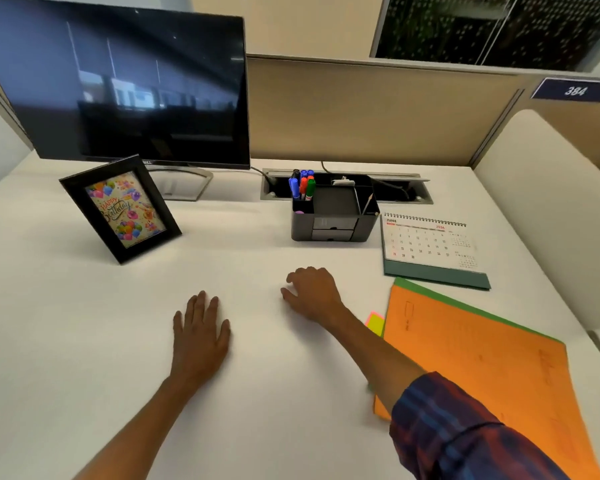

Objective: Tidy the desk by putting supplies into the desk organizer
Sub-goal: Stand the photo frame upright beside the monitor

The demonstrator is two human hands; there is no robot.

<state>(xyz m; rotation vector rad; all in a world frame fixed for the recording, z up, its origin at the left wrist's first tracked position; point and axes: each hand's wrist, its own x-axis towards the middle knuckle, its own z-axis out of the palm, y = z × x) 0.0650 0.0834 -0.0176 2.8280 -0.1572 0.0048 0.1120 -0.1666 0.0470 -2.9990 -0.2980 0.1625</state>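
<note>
- Left hand (201,332) lies flat on the white surface (84,341), fingers straight and spread a bit, holding nothing.
- Right hand (312,294) sits just right of it, fingers loosely curled down toward the surface, nothing in it as far as I can see.
- Black desk organizer (333,216) stands further back, beyond the right hand, just left of the June desk calendar (430,247).
- Blue, red and green markers (302,185) stand upright in its left compartment, and a pencil (367,203) leans in the right one.
- Orange folder (482,358) lies on the right over a green one (430,293), with neon sticky notes (375,322) poking out at its left edge.
- Framed birthday card (120,209) leans in front of the dark monitor (118,84).
</note>
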